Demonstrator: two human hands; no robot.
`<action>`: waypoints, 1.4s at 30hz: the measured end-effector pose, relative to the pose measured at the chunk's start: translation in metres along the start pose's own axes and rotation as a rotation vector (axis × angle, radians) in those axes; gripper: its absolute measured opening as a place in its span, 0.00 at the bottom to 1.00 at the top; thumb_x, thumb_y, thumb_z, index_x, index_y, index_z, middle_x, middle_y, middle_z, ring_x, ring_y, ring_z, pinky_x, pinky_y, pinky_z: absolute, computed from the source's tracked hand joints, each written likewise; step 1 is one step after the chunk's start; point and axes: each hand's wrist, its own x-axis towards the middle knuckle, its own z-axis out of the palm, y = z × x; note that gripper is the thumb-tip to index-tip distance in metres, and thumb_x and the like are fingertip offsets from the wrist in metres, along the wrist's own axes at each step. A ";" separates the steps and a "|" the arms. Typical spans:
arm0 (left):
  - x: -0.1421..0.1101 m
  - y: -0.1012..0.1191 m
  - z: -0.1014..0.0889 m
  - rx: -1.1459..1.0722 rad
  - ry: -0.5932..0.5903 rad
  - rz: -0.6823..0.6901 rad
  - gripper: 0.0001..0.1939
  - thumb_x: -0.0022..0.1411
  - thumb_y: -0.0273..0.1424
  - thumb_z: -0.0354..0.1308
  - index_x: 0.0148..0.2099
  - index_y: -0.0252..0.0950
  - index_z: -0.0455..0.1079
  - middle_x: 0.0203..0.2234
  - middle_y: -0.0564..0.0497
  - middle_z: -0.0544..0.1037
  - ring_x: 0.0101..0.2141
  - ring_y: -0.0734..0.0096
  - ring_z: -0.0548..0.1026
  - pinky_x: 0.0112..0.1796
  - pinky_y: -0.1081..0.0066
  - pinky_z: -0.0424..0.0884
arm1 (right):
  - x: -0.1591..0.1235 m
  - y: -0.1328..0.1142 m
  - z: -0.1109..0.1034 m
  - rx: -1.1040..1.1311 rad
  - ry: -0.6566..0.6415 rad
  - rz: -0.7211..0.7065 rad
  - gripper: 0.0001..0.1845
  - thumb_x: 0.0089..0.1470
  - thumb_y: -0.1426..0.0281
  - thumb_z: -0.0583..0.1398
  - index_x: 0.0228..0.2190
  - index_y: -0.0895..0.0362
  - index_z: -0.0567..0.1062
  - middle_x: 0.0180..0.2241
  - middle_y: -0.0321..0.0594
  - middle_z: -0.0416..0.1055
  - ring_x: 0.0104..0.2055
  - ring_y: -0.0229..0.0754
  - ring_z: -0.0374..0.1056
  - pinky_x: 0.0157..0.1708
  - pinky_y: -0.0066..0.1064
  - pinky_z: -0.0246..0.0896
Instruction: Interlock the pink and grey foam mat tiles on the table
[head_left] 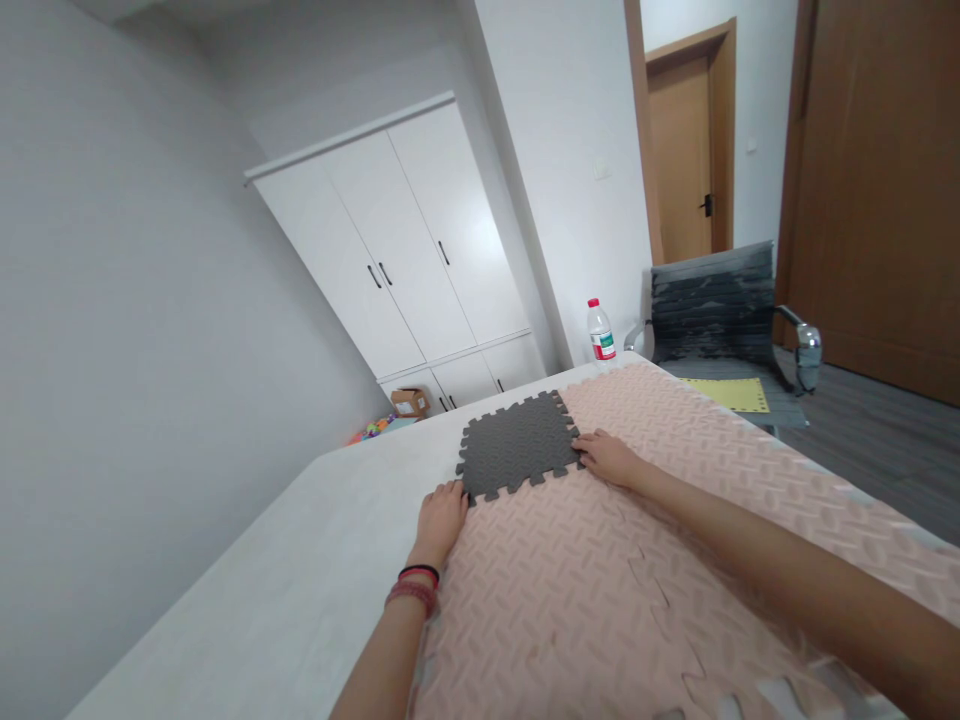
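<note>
A dark grey foam puzzle tile lies on the white table, its toothed edges meeting several joined pink foam tiles. My left hand rests palm down at the grey tile's near left corner, fingers together and flat, with black and red bands on the wrist. My right hand lies flat on the pink mat, fingertips pressing the grey tile's near right corner at the seam. Neither hand holds anything.
A water bottle with a red cap stands at the table's far edge. Behind it is a grey office chair with a yellow tile on its seat. A white wardrobe, a cardboard box and toys stand by the far wall.
</note>
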 end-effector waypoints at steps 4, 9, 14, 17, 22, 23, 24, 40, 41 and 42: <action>0.004 0.008 -0.006 0.053 -0.016 0.018 0.13 0.66 0.27 0.44 0.45 0.33 0.69 0.43 0.41 0.73 0.47 0.59 0.69 0.45 0.60 0.64 | 0.005 -0.014 -0.005 -0.091 -0.037 0.003 0.13 0.55 0.74 0.54 0.39 0.55 0.77 0.49 0.47 0.70 0.54 0.51 0.60 0.49 0.40 0.57; 0.009 0.018 -0.011 0.091 -0.081 0.016 0.11 0.64 0.35 0.53 0.43 0.33 0.70 0.43 0.47 0.74 0.45 0.64 0.71 0.47 0.58 0.67 | 0.018 -0.034 -0.014 -0.159 -0.090 0.085 0.08 0.52 0.67 0.60 0.32 0.57 0.78 0.40 0.54 0.74 0.49 0.54 0.66 0.47 0.43 0.61; 0.010 0.032 -0.015 0.102 -0.097 -0.062 0.20 0.66 0.42 0.47 0.40 0.31 0.72 0.39 0.44 0.76 0.42 0.62 0.73 0.44 0.58 0.67 | 0.035 -0.071 -0.007 -0.199 -0.124 0.193 0.27 0.45 0.48 0.63 0.32 0.60 0.78 0.36 0.60 0.74 0.43 0.59 0.70 0.41 0.48 0.65; 0.011 0.040 -0.017 0.102 -0.084 -0.091 0.26 0.68 0.42 0.41 0.38 0.29 0.76 0.38 0.36 0.76 0.42 0.55 0.74 0.41 0.59 0.66 | 0.046 -0.090 0.004 -0.231 -0.154 0.249 0.34 0.40 0.44 0.64 0.34 0.64 0.78 0.36 0.65 0.73 0.40 0.64 0.70 0.37 0.56 0.64; 0.012 0.048 -0.018 0.111 -0.087 -0.127 0.23 0.66 0.40 0.44 0.39 0.31 0.77 0.38 0.35 0.77 0.42 0.53 0.73 0.39 0.60 0.64 | 0.058 -0.097 0.011 -0.248 -0.178 0.300 0.37 0.35 0.43 0.66 0.32 0.66 0.78 0.35 0.69 0.72 0.40 0.69 0.69 0.36 0.65 0.60; 0.012 0.049 -0.019 0.113 -0.090 -0.135 0.23 0.66 0.39 0.45 0.39 0.31 0.78 0.38 0.35 0.77 0.42 0.53 0.73 0.39 0.61 0.64 | 0.059 -0.097 0.011 -0.241 -0.177 0.308 0.38 0.34 0.42 0.65 0.32 0.65 0.78 0.35 0.69 0.73 0.40 0.69 0.69 0.36 0.66 0.59; 0.012 0.050 -0.019 0.114 -0.094 -0.141 0.22 0.66 0.39 0.45 0.40 0.31 0.78 0.38 0.35 0.77 0.42 0.53 0.74 0.39 0.61 0.64 | 0.059 -0.096 0.011 -0.232 -0.175 0.318 0.39 0.34 0.41 0.65 0.32 0.65 0.78 0.34 0.68 0.73 0.40 0.69 0.69 0.35 0.67 0.59; 0.035 0.073 -0.021 0.064 -0.328 -0.398 0.45 0.55 0.61 0.40 0.41 0.22 0.76 0.33 0.23 0.77 0.36 0.36 0.75 0.32 0.48 0.67 | 0.038 -0.086 0.014 -0.166 -0.136 0.184 0.28 0.46 0.49 0.62 0.29 0.64 0.78 0.35 0.64 0.73 0.43 0.65 0.69 0.43 0.59 0.59; 0.037 0.072 -0.020 0.059 -0.342 -0.410 0.45 0.54 0.62 0.40 0.40 0.23 0.77 0.32 0.23 0.77 0.36 0.35 0.75 0.32 0.48 0.67 | 0.033 -0.076 0.010 -0.162 -0.137 0.144 0.24 0.48 0.51 0.62 0.29 0.62 0.79 0.36 0.62 0.74 0.44 0.63 0.68 0.45 0.55 0.59; 0.038 0.071 -0.019 0.054 -0.351 -0.414 0.45 0.53 0.62 0.41 0.40 0.23 0.76 0.32 0.23 0.77 0.36 0.35 0.75 0.32 0.48 0.67 | 0.028 -0.065 0.005 -0.157 -0.137 0.107 0.21 0.49 0.53 0.61 0.29 0.61 0.79 0.37 0.60 0.74 0.46 0.61 0.68 0.47 0.52 0.59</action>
